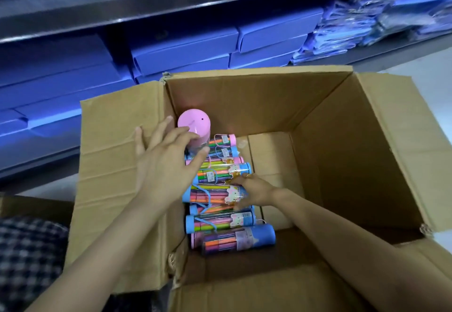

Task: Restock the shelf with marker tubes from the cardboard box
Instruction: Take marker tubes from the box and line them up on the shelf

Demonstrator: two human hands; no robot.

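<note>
While marker tubes (220,189) lay stacked along the box's (354,140) left wall, the left hand (166,165) gripped an upright pink-capped tube (194,126); the right hand (252,193) clasped another's end. Light, slick plastic probably favours mid-barrel holds.

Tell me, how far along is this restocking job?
Roughly halfway or more, judging by the cardboard box: its right side is bare. In hand: the left hand holds an upright pink-capped tube, while the right hand grips a blue-capped tube lying in the row. Left: about eight tubes along the box's left wall. The destination shelf spot isn't visible.
</note>
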